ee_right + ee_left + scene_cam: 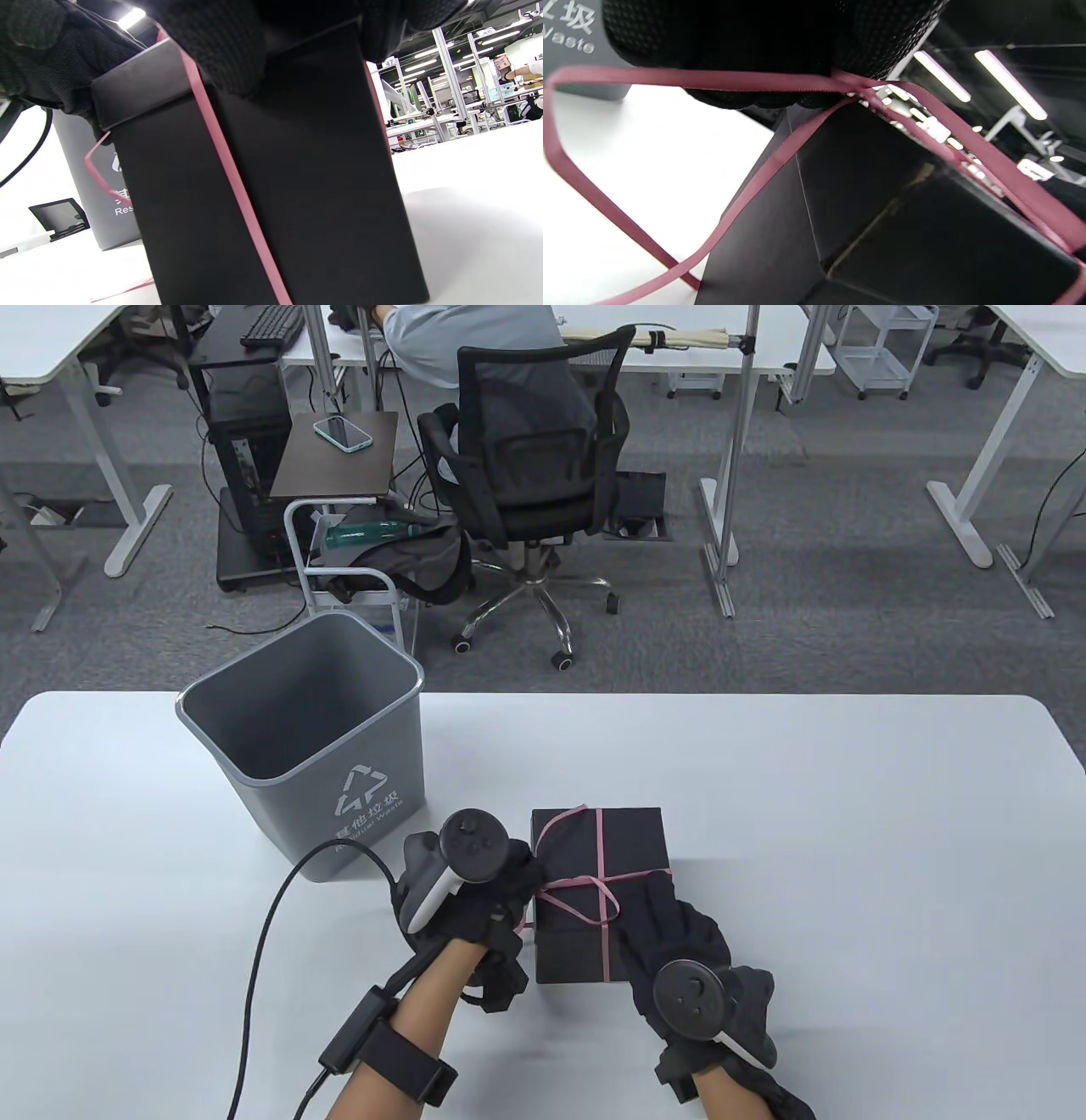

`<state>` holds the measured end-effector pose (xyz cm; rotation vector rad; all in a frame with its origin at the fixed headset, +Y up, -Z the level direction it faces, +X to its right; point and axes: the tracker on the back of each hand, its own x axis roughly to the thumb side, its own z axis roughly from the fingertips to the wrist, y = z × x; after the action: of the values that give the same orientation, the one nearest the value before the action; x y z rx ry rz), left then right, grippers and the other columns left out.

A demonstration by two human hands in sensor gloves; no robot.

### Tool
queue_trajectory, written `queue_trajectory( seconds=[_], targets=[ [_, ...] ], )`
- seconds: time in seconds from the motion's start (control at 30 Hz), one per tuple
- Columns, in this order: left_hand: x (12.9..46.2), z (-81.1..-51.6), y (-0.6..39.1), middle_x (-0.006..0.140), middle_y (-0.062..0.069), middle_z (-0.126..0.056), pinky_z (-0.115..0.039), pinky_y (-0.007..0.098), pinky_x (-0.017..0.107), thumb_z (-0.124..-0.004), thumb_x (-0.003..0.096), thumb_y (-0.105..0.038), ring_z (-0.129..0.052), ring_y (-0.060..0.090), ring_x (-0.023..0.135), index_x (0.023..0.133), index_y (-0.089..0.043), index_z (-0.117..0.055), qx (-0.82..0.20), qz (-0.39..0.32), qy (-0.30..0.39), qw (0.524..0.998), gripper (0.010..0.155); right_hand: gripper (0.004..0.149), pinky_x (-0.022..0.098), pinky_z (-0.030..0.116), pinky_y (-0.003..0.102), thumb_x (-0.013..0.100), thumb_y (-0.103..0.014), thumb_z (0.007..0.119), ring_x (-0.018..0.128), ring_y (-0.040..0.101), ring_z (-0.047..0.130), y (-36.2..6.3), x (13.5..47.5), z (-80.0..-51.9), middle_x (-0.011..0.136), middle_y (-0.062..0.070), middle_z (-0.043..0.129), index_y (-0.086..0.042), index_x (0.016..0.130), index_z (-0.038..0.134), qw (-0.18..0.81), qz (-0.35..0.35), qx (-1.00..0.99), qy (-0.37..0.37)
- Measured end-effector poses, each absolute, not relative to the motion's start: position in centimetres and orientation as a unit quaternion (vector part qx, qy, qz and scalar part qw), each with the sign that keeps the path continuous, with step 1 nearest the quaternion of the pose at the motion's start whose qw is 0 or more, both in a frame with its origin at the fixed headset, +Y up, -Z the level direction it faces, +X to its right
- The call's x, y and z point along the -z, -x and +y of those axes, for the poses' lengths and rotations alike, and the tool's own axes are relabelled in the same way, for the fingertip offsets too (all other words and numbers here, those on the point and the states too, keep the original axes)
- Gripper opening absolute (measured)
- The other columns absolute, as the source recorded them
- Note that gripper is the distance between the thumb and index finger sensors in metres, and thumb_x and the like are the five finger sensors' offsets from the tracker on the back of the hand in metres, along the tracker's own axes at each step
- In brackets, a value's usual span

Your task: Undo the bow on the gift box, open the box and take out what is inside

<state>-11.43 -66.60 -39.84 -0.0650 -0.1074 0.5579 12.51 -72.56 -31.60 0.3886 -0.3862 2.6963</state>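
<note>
A black gift box point(598, 891) stands on the white table point(848, 831), wrapped crosswise in a pink ribbon point(599, 848) whose loose loops lie over the lid. My left hand point(496, 899) is against the box's left side and pinches the ribbon point(721, 80) near the lid's edge, so the strands run taut from my fingers across the box point(882, 212). My right hand point(670, 925) lies on the lid's near right corner, fingers curled over the top edge of the box point(297, 178). The lid is closed; the contents are hidden.
A grey waste bin point(305, 738) stands on the table just left of the box, close to my left hand. A black cable point(263, 933) trails from my left wrist. Beyond the far edge are an office chair point(526, 475) with a seated person and desks.
</note>
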Motion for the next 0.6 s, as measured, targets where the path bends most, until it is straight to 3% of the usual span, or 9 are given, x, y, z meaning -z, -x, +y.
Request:
queue_trajectory(
  seconds=[0.4,0.6],
  targets=[
    [32.7,-59.6,19.6,0.079,0.018,-0.094,-0.084,0.045,0.045,-0.08,0.0596,-0.035,-0.096,0.034,0.058,0.089,-0.012,-0.086,-0.304,-0.046,-0.268,0.913,0.038,0.071,0.069,0.054,0.065,0.06,-0.032,0.081,0.09,0.052,0.065,-12.5,31.7,-72.6,0.12,0.012,0.034,-0.019,0.118,0.043,0.196,-0.137,-0.961,-0.138],
    [31.3,-57.9,23.1,0.079,0.018,-0.093,-0.084,0.045,0.045,-0.08,0.0597,-0.035,-0.096,0.034,0.058,0.089,-0.011,-0.086,-0.286,-0.012,-0.31,0.907,0.038,0.071,0.069,0.054,0.066,0.06,-0.032,0.081,0.09,0.052,0.065,-12.5,31.7,-72.7,0.12,0.012,0.034,-0.019,0.118,0.043,0.197,-0.137,-0.961,-0.137]
  ],
)
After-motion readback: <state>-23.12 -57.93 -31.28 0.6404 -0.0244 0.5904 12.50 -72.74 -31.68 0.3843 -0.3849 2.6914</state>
